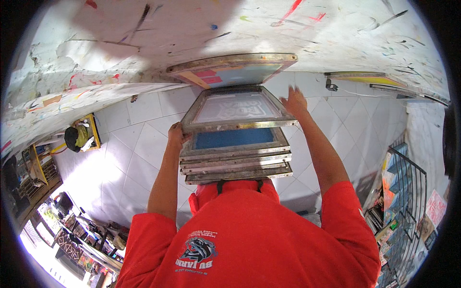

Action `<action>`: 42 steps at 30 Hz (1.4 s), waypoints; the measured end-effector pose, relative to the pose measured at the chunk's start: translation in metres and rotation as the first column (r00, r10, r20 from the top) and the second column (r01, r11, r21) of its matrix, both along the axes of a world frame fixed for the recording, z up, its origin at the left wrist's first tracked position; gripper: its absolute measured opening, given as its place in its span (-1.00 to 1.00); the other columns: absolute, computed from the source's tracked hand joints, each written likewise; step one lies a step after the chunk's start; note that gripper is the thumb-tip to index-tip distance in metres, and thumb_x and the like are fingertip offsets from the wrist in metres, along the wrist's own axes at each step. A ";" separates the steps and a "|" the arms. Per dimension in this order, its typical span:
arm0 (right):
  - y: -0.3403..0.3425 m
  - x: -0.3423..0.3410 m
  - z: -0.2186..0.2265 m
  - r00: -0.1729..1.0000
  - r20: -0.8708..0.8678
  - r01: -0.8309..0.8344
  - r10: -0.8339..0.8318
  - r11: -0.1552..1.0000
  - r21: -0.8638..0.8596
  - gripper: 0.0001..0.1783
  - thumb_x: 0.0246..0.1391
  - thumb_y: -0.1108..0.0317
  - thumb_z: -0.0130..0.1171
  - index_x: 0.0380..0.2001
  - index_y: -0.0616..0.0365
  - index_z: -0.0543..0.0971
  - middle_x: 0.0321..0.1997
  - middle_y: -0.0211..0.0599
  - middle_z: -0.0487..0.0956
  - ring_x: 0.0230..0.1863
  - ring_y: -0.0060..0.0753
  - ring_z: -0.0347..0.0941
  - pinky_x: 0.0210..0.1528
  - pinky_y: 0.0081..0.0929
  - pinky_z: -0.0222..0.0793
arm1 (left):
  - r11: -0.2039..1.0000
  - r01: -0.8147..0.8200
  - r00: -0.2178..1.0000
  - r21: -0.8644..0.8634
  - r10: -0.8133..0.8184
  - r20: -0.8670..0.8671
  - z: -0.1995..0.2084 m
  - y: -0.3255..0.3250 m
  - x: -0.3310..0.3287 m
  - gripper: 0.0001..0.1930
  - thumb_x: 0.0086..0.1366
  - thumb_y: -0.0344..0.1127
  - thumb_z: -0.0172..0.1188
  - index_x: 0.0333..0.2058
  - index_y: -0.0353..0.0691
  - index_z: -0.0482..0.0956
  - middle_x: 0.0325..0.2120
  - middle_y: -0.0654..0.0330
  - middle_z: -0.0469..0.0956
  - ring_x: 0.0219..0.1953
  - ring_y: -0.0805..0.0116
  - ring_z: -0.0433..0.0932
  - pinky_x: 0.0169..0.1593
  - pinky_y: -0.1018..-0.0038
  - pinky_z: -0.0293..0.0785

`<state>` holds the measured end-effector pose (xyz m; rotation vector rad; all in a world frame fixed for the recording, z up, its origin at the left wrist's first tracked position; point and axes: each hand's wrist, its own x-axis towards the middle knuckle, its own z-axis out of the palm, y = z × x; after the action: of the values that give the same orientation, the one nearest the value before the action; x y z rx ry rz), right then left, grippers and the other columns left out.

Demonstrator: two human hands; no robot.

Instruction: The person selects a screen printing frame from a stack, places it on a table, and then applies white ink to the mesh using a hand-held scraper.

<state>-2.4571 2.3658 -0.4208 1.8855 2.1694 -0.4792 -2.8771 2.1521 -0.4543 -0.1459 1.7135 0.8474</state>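
My left hand is closed on the left edge of a screen-printing frame, whose grey mesh carries a pale design. This frame is tilted, its near edge raised above a screen with blue mesh. Several more screen frames stand closely layered on the near side of the blue one, by my body. My right hand is raised beside the right side of the grey screen, fingers apart and slightly blurred, holding nothing. Whether its wrist touches the frame's corner, I cannot tell.
Another screen frame leans against the paint-streaked wall. A yellow screen rests along the wall at right, near a small dark object. Pale floor tiles surround the stack. A metal rack stands at right, and a wooden crate at left.
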 end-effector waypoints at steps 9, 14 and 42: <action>0.069 -0.125 0.032 0.877 0.025 -0.429 0.480 0.757 0.493 -0.67 -0.08 0.37 0.02 -0.17 0.10 0.45 -0.22 -0.23 0.39 -0.12 -0.23 0.34 -0.10 -0.28 0.31 | 0.997 -0.051 0.998 -0.064 0.048 -0.045 0.008 0.000 0.008 -0.65 0.28 -0.23 -0.09 0.02 -0.20 0.30 -0.32 0.05 0.47 -0.59 0.27 0.52 -0.49 0.37 0.59; 0.064 -0.124 0.030 0.871 -0.045 -0.428 0.489 0.801 0.419 -0.79 -0.10 0.37 0.06 -0.30 0.09 0.50 -0.28 -0.25 0.43 -0.16 -0.19 0.38 -0.11 -0.23 0.28 | 1.000 -0.007 0.997 -0.029 0.005 -0.076 0.010 -0.005 0.010 -0.63 0.27 -0.23 -0.07 0.02 -0.22 0.29 -0.34 0.06 0.48 -0.57 0.27 0.53 -0.50 0.38 0.59; 0.054 -0.119 0.080 0.750 -0.310 -0.378 0.584 0.763 0.525 -0.54 -0.08 0.27 0.13 -0.06 0.16 0.42 -0.05 -0.10 0.42 0.01 -0.07 0.30 0.08 -0.20 0.20 | 0.999 0.016 0.999 -0.028 -0.018 -0.044 0.022 0.012 0.007 -0.65 0.27 -0.28 -0.09 -0.01 -0.30 0.29 -0.29 -0.02 0.45 -0.46 0.17 0.54 -0.45 0.34 0.62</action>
<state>-2.5758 2.4194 -0.3403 1.3263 3.1956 -0.3750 -2.8701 2.1644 -0.4327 -0.1322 1.7661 0.8197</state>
